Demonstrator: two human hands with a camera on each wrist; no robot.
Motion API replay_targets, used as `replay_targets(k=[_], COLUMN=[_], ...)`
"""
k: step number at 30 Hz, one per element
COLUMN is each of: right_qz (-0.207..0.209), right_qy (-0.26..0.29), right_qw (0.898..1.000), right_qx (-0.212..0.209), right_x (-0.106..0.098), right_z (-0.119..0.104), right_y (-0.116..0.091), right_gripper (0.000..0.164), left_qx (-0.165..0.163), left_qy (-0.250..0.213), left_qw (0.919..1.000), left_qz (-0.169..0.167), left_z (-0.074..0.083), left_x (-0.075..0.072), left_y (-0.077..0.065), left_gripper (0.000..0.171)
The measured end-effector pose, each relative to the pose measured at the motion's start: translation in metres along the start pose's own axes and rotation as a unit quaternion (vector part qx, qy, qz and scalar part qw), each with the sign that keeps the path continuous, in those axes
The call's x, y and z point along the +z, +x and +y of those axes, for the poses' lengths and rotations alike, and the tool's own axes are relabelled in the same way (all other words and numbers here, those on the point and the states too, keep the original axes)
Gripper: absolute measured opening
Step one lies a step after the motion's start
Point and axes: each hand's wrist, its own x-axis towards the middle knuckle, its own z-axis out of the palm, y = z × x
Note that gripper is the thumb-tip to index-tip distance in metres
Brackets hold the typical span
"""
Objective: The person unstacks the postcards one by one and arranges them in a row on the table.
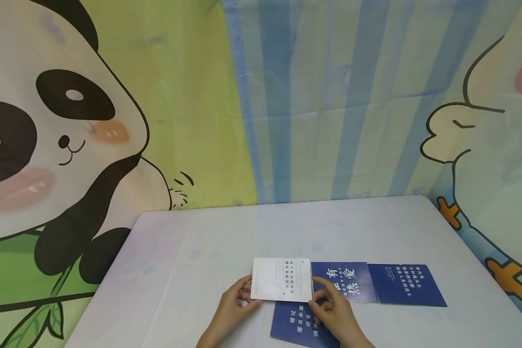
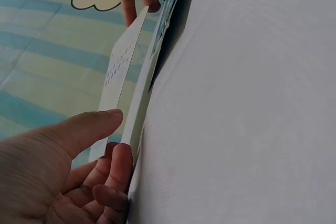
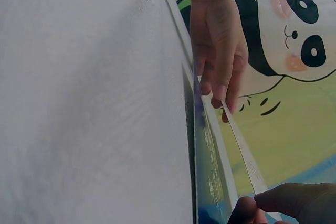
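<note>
A white card [image 1: 281, 279] with small dark print is lifted just above the table, held by both hands. My left hand [image 1: 246, 290] pinches its left edge, thumb on top and fingers underneath, as the left wrist view shows [image 2: 116, 136]. My right hand [image 1: 317, 292] pinches the right edge; its fingertips [image 3: 247, 211] show in the right wrist view. Under the hands lies a blue card [image 1: 292, 323] with white characters. In the wrist views the white card [image 2: 123, 72] [image 3: 242, 148] is tilted up off a blue card [image 3: 201, 145].
Two more blue cards lie side by side on the white table [image 1: 191, 270]: one [image 1: 348, 281] beside the white card, another [image 1: 405, 284] farther right. A cartoon panda and striped backdrop [image 1: 287, 96] hangs behind the table's far edge.
</note>
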Motion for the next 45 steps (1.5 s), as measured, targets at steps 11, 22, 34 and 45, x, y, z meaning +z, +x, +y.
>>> replay_targets(k=[11,22,34,45], right_qz=[0.034,0.045,0.027,-0.026], right_qy=[-0.008,-0.034,-0.011,-0.013], right_qw=[0.999,0.998,0.999,0.998], right_qx=[-0.023,0.018,0.033,0.048], right_x=[0.004,0.004,0.001,-0.014], right_z=[0.000,0.000,-0.002,0.005], right_y=[0.002,0.006,0.005,-0.010], right_gripper=[0.043,0.035,0.037,0.028], left_qx=[-0.026,-0.033,-0.041,-0.034], left_qy=[-0.011,0.010,0.048,0.031], left_qw=[0.9995,0.9990,0.9976,0.9987], left_qz=[0.018,0.027,0.028,0.023], left_z=[-0.002,-0.002,-0.004,-0.005], left_x=[0.003,0.007,0.010,0.009], left_y=[0.006,0.008,0.008,0.000], left_gripper=[0.062,0.051,0.047,0.062])
